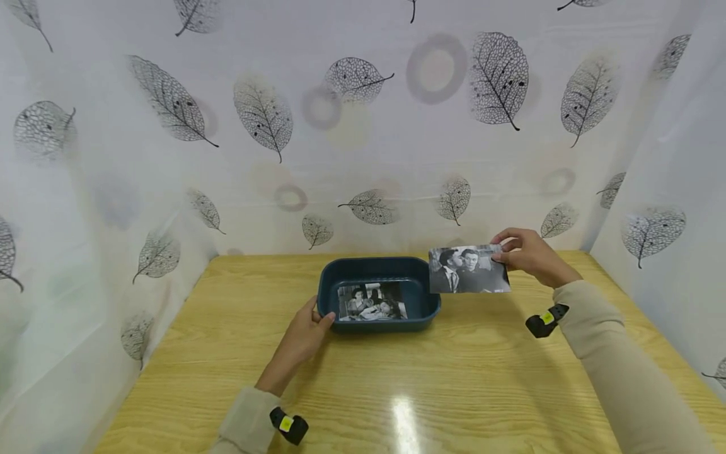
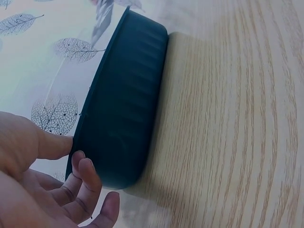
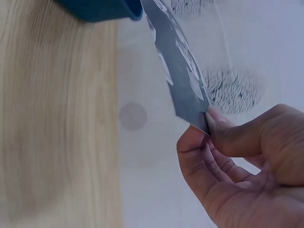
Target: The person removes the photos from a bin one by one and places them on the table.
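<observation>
My right hand (image 1: 533, 257) pinches a black-and-white photo (image 1: 469, 270) by its right edge, thumb against fingers. The photo shows two people and hangs at the right end of a dark blue tray (image 1: 379, 327), overlapping its rim in the head view. From the right wrist, the photo (image 3: 183, 71) appears nearly edge-on. Another black-and-white photo (image 1: 372, 302) lies inside the tray, left of its middle. At the tray's left end my left hand (image 1: 305, 331) grips the rim, thumb on top and fingers below, as the left wrist view of the tray (image 2: 123, 99) also shows.
The tray stands on a light wooden table (image 1: 454, 391), toward its far edge. Behind and at both sides hangs a pale curtain (image 1: 386, 151) printed with leaves. Each sleeve carries a black wrist camera, the left one (image 1: 289, 425) low over the table.
</observation>
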Tool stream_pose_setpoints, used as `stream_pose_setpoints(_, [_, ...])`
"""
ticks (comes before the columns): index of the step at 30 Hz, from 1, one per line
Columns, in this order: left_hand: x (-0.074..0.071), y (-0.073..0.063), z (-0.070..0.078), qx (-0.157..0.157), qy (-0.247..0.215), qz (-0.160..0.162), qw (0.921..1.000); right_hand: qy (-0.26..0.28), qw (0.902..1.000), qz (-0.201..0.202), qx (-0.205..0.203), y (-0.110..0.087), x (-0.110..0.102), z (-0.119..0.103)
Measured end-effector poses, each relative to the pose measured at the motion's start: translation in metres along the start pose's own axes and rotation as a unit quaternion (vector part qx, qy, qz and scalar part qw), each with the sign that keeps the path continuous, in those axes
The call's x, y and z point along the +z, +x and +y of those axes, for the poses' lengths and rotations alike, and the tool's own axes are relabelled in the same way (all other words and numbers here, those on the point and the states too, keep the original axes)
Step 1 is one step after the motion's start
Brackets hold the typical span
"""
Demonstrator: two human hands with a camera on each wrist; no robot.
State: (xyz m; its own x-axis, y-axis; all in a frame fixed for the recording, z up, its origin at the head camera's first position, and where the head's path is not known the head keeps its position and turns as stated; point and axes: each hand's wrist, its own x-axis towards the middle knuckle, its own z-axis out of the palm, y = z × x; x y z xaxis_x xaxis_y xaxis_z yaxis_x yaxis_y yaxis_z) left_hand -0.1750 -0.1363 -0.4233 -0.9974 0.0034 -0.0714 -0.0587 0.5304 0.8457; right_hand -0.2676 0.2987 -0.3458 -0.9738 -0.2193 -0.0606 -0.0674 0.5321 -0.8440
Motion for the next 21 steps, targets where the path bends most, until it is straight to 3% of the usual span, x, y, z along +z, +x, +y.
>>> stream_pose_setpoints(8, [-0.001,0.000,0.000,0.003,0.006,-0.001,1.0000,0.010,0.9996,-0.006,0.026,-0.004,-0.013,0.038])
stream_pose_setpoints(16, [0.001,0.002,-0.002,0.002,0.002,-0.002,1.0000,0.008,0.9989,-0.024,0.040,-0.002,0.002,0.061])
stream_pose_setpoints(21, [0.001,0.000,-0.001,0.000,-0.004,-0.003,1.0000,-0.012,0.9991,-0.015,0.037,0.001,0.015,0.068])
